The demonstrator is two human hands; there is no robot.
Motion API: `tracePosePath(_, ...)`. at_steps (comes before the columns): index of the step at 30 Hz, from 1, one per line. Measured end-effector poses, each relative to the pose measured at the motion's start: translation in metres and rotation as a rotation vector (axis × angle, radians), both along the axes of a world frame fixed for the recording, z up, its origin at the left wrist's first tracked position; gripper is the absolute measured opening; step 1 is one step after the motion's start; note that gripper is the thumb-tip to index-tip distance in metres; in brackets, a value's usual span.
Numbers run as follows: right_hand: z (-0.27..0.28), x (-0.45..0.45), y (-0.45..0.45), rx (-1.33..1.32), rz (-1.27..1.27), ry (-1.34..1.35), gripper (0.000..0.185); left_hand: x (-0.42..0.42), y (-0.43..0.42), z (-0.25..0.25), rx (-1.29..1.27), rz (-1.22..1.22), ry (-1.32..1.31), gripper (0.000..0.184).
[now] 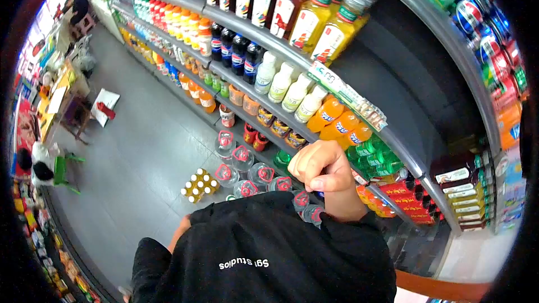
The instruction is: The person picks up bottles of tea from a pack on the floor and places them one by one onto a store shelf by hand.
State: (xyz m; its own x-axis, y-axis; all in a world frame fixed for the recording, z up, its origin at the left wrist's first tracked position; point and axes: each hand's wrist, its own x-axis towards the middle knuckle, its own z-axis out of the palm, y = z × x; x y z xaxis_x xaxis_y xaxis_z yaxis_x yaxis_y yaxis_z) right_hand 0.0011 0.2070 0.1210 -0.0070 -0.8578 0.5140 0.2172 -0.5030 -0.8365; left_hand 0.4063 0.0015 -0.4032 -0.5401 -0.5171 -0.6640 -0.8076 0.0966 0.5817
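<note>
My right hand (323,168) is raised in front of the shelves, its fingers curled into a fist. Whatever may be inside the fist is hidden, though a small blue patch shows just below it. Orange soda bottles (339,125) and green bottles (373,157) stand on the shelves behind this hand. Below and left of it, large clear bottles with red handles (261,174) are grouped on the floor. At my left side a little skin of the arm shows by the black shirt (252,241); my left hand itself cannot be made out.
Shelves (269,36) of juice, cola and other drinks run along the right, with a price strip (348,92) on one edge. A pack of yellow bottles with white caps (200,185) sits on the grey floor (140,151). A green stool (67,171) and a table (70,92) stand left.
</note>
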Motion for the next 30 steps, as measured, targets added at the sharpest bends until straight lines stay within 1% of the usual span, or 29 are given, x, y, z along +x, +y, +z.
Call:
tracePosePath(3,-0.003,0.002,-0.019,0.007,0.025,0.049,0.013,0.034,0.011,-0.062,-0.115,-0.066,-0.175,0.044)
tracePosePath(4,-0.004,0.004,-0.025,0.026,0.052,0.045,0.015,0.043,0.026,-0.069,-0.185,0.004,-0.134,0.045)
tracePosePath(5,-0.006,0.006,-0.03,0.046,0.092,0.034,0.016,0.058,0.037,-0.095,-0.375,0.055,0.005,0.043)
tracePosePath(6,-0.009,0.008,-0.038,0.074,0.116,0.033,0.017,0.061,0.038,-0.081,0.029,0.1,-0.186,0.045)
tracePosePath(7,-0.014,0.013,-0.047,0.099,0.141,0.034,0.018,0.04,0.051,0.028,-0.099,0.133,-0.012,0.047)
tracePosePath(8,-0.019,0.016,-0.056,0.148,0.153,0.037,0.018,0.041,0.055,0.026,-0.083,0.172,-0.109,0.046)
tracePosePath(9,-0.027,0.018,-0.064,0.195,0.162,0.049,0.019,0.036,0.064,0.044,-0.012,0.295,-0.168,0.047)
tracePosePath(10,-0.036,0.022,-0.073,0.255,0.147,0.067,0.02,0.047,0.075,0.031,0.018,0.366,-0.114,0.045)
tracePosePath(11,-0.051,0.025,-0.079,0.318,0.089,0.048,0.02,0.04,0.08,0.065,-0.021,0.372,-0.139,0.041)
tracePosePath(12,-0.066,0.029,-0.088,0.377,0.046,0.053,0.02,0.047,0.091,0.059,0.001,0.458,-0.138,0.037)
tracePosePath(13,-0.079,0.03,-0.106,0.445,0.0,0.061,0.021,0.051,0.096,0.058,0.009,0.491,-0.158,0.037)
tracePosePath(16,-0.128,0.04,-0.14,0.581,-0.024,0.157,0.022,0.065,0.124,0.059,0.052,0.573,-0.183,0.035)
tracePosePath(17,-0.139,0.046,-0.149,0.616,-0.041,0.21,0.022,0.071,0.132,0.062,0.066,0.604,-0.165,0.033)
tracePosePath(18,-0.144,0.056,-0.158,0.625,0.017,0.179,0.022,0.075,0.138,0.062,0.046,0.633,-0.094,0.03)
tracePosePath(19,-0.15,0.067,-0.165,0.611,0.0,0.213,0.021,0.081,0.143,0.063,0.05,0.645,-0.103,0.03)
tracePosePath(21,-0.152,0.079,-0.177,0.622,0.081,0.232,0.021,0.084,0.148,0.075,0.104,0.719,-0.245,0.028)
tracePosePath(22,-0.151,0.088,-0.184,0.596,0.107,0.226,0.02,0.087,0.149,0.078,0.105,0.722,-0.247,0.028)
tracePosePath(23,-0.148,0.095,-0.188,0.656,0.096,0.228,0.018,0.089,0.149,0.084,0.133,0.799,-0.187,0.028)
tracePosePath(24,-0.145,0.099,-0.191,0.659,0.099,0.222,0.018,0.094,0.153,0.082,0.161,0.875,-0.125,0.028)
tracePosePath(26,-0.14,0.102,-0.193,0.655,0.091,0.217,0.017,0.102,0.153,0.077,0.135,0.863,-0.113,0.027)
tracePosePath(28,-0.133,0.098,-0.192,0.604,0.066,0.194,0.018,0.115,0.151,0.054,0.09,0.831,-0.116,0.026)
tracePosePath(29,-0.132,0.091,-0.189,0.592,0.045,0.242,0.018,0.116,0.148,0.046,0.068,0.802,-0.126,0.025)
tracePosePath(30,-0.127,0.087,-0.185,0.585,0.019,0.248,0.018,0.105,0.132,0.071,0.065,0.724,-0.188,0.027)
